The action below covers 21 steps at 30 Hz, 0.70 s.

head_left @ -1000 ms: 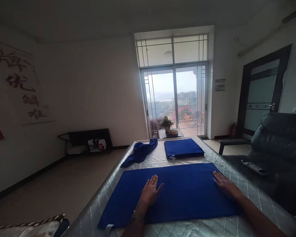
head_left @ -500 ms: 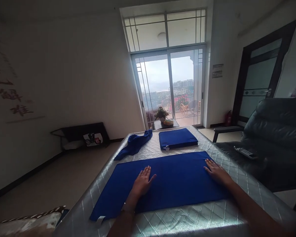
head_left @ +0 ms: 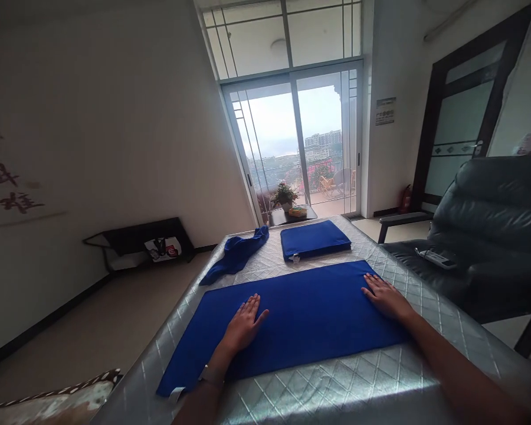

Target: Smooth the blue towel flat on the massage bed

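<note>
A blue towel (head_left: pixel 292 321) lies spread flat across the quilted bed surface (head_left: pixel 336 386), with a white tag at its near left corner. My left hand (head_left: pixel 244 326) rests palm down on the towel, left of its middle, fingers stretched out. At the towel's right edge, my right hand (head_left: pixel 384 296) lies flat with fingers extended. Just beyond is a neat stack of folded blue towels (head_left: pixel 316 238), a white tag showing at its front. A crumpled blue towel (head_left: pixel 236 254) sits at the far left of the bed.
A dark armchair (head_left: pixel 491 218) with a white device on its seat stands at the right. Behind the bed, a small table (head_left: pixel 287 218) holds a potted plant (head_left: pixel 285 196) before the sliding glass door. A dark low rack (head_left: pixel 141 239) stands along the left wall.
My left hand has slid slightly left over the towel. My right hand stays at the right edge. The whole view has shifted a little.
</note>
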{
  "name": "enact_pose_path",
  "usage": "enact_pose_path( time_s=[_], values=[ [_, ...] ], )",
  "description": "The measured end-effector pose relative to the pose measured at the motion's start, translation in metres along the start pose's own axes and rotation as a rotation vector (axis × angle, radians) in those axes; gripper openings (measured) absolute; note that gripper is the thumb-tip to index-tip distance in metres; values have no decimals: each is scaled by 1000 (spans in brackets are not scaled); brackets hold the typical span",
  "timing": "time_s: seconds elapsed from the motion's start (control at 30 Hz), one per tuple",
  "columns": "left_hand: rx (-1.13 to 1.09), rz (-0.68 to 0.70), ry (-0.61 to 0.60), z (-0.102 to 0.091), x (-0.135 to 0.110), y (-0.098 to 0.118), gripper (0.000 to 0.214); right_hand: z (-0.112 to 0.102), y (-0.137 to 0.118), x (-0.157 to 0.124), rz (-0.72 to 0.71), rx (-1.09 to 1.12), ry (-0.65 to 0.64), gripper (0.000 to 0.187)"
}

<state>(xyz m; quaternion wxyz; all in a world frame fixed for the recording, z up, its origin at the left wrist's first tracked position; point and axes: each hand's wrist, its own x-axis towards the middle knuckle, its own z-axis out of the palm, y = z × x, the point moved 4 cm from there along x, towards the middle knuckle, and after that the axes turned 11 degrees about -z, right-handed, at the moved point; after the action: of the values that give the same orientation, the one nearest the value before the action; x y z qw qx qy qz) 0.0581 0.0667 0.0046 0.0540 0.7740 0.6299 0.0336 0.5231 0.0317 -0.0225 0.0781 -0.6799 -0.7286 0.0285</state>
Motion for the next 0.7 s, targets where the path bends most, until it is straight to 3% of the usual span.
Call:
enact_pose_path(
  time_s=[0.33,0.7],
  values=[
    [63,-101,6,1,-5,-55,81,-3,-1,-1,13,34,25,73],
    [11,-242,82,8,-3,-150,81,-5,2,-3,-17,14,30,73]
  ],
)
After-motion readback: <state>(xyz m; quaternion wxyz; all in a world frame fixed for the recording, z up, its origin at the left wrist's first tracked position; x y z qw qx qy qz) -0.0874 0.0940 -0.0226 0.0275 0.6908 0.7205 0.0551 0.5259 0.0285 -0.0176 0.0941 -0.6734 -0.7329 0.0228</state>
